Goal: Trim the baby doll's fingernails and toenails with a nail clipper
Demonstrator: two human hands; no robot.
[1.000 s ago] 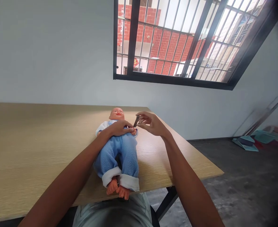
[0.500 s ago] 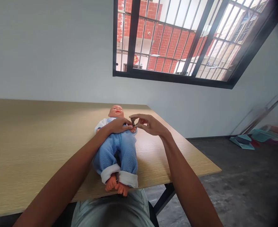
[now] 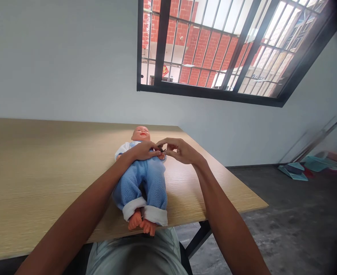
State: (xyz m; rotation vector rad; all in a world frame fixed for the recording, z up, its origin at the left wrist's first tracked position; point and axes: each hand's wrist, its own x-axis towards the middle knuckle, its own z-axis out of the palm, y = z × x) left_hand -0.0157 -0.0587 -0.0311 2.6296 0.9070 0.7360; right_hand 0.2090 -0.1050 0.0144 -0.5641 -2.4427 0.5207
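Observation:
A baby doll (image 3: pixel 142 183) in blue fleece trousers and a white top lies on its back on the wooden table (image 3: pixel 42 168), feet toward me. My left hand (image 3: pixel 144 150) rests over the doll's chest and pinches the doll's small hand (image 3: pixel 162 155). My right hand (image 3: pixel 179 149) is closed on a small dark metal tool (image 3: pixel 162 149), likely a nail clipper, held right at the doll's hand. Most of the tool is hidden by my fingers.
The table edge runs diagonally on the right, with a black table leg (image 3: pixel 198 238) below it. Beyond is a grey concrete floor with teal and pink items (image 3: pixel 300 168) by the wall. A barred window (image 3: pixel 228 49) is above.
My right hand has lowered the dark tool from above the doll's chest down to the doll's hand, closing the gap to my left hand. The doll stays put.

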